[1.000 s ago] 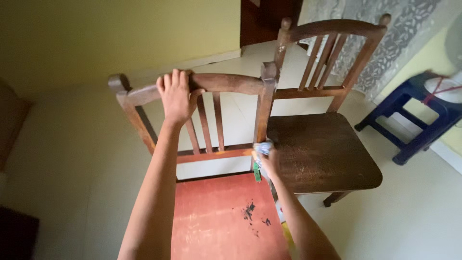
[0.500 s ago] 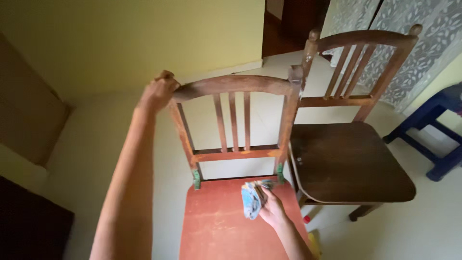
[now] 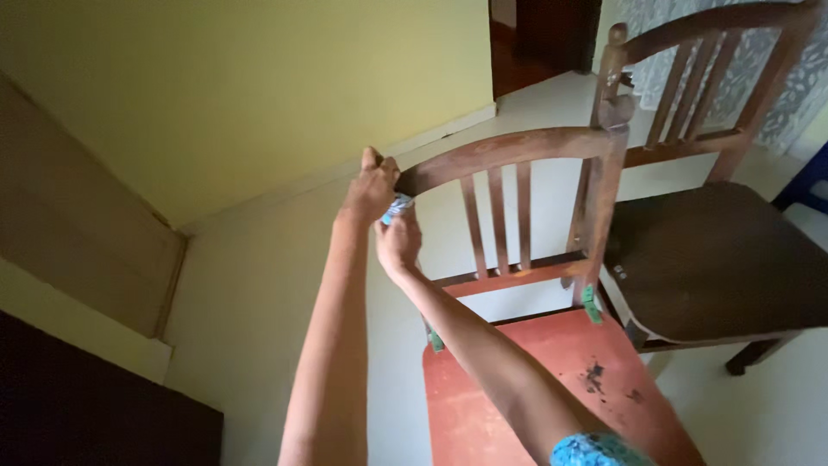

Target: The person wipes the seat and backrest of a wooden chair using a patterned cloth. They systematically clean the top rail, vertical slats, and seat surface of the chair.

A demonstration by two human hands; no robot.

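A wooden chair with a worn red seat (image 3: 526,380) and a curved top rail (image 3: 509,148) stands in front of me. My left hand (image 3: 373,188) grips the left end of that top rail, at the corner post. My right hand (image 3: 398,242) is raised just under it, against the upper part of the left post, closed on a small blue and white cloth (image 3: 397,207) that shows between the two hands. Three thin slats (image 3: 498,220) run down the chair's back.
A second, darker wooden chair (image 3: 716,250) stands close on the right, touching the first chair's right post. A yellow wall (image 3: 259,86) is behind, a dark doorway (image 3: 543,34) at the top, a lace curtain at the top right, pale floor below.
My right hand has lifted with the cloth from the seat near the right rear corner up to the left post under my left hand. The view has swung left.
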